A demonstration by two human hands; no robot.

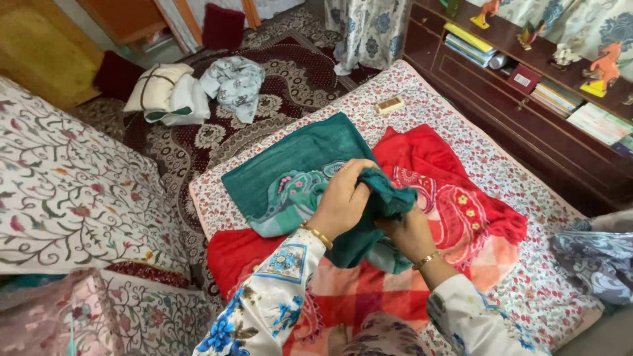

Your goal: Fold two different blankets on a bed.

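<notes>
Hands, left and right, gripping bunched teal cloth, soft paisley weave, over red blanket

Home bedroom or living room: a mattress in a red-flowered white quilted cover is lying on a dark maroon patterned carpet, with a white embroidered floral cushion sitting at the left. A dark wooden low shelf unit is running along the right, holding stacked books and orange animal figurines. Folded white and grey clothes are lying on the carpet, and a flowered curtain is hanging behind.
</notes>
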